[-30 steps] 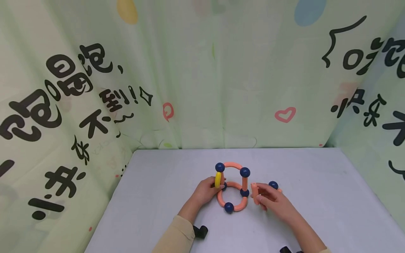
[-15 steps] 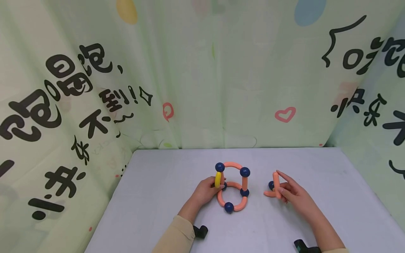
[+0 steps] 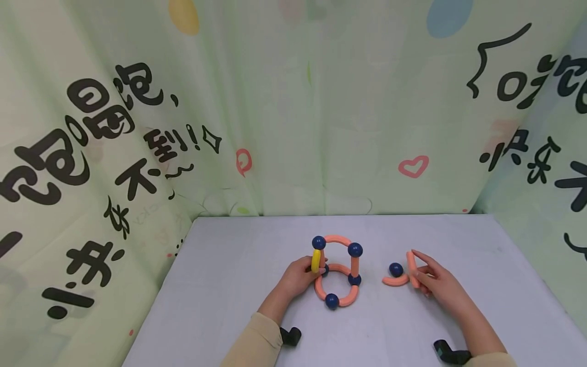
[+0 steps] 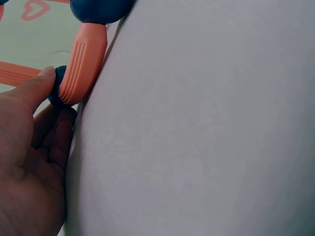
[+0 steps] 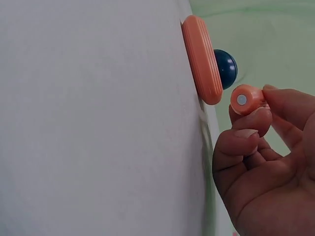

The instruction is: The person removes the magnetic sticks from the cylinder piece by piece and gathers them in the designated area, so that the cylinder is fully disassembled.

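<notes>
A frame of magnetic balls and rods stands on the table, with a ring of orange curved rods on top and another at its base. Dark blue balls join the rods. My left hand grips the frame at its lower left ball, thumb on the ball, beside a yellow rod. My right hand pinches an orange magnetic rod upright between thumb and fingers; its silver-tipped end faces the right wrist camera. Close by lie a loose orange curved rod and a blue ball.
The white table reaches back to a patterned curtain that hangs behind and on both sides. Black devices are strapped at both wrists.
My right hand has moved right, away from the frame, carrying the orange rod past the loose ball and curved rod. The left hand and frame have stayed put.
</notes>
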